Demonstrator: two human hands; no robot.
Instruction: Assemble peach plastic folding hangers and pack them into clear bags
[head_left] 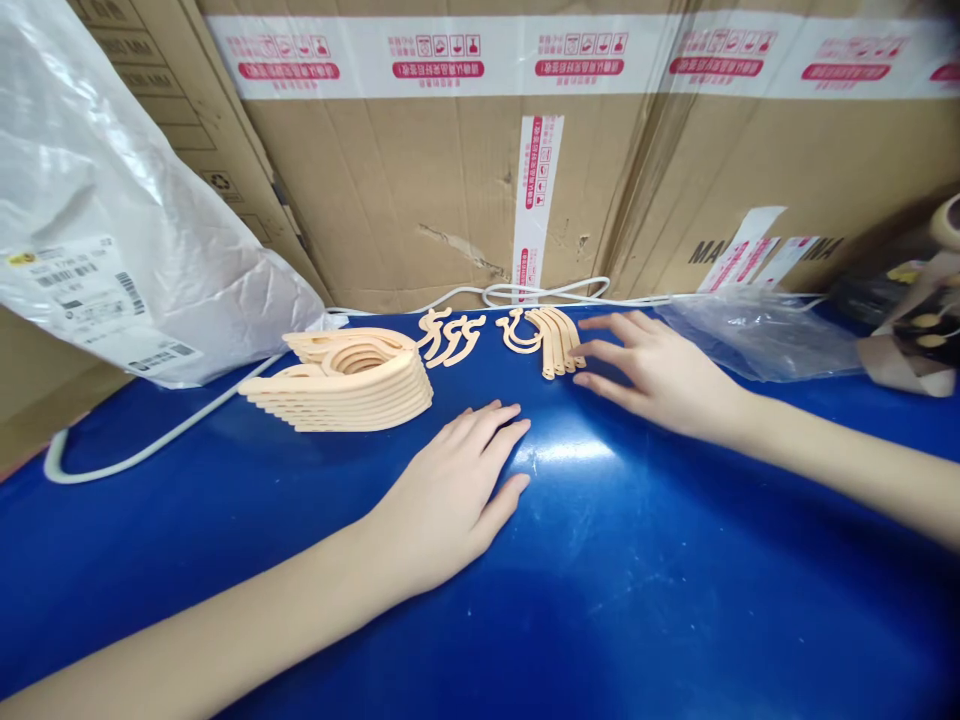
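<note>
My left hand (457, 490) rests palm down on the blue tabletop (570, 620), fingers stretched out and holding nothing. To its upper left lies a neat stack of peach-coloured plastic hanger parts (345, 390). Several small curved peach pieces (452, 338) lie just right of that stack. Farther right is a hook-shaped peach piece (517, 332), beside a row of slim curved peach strips (555, 342). My right hand (652, 375) is spread at the right end of this row, its fingertips beside or touching the last strip; which, I cannot tell.
Large cardboard boxes (390, 190) stand along the back. A white plastic parcel bag (135, 200) with labels leans at the left. A white cable (165, 450) runs along the left and back. At the right are a clear plastic bag (757, 335) and a tape roll with dispenser (911, 340).
</note>
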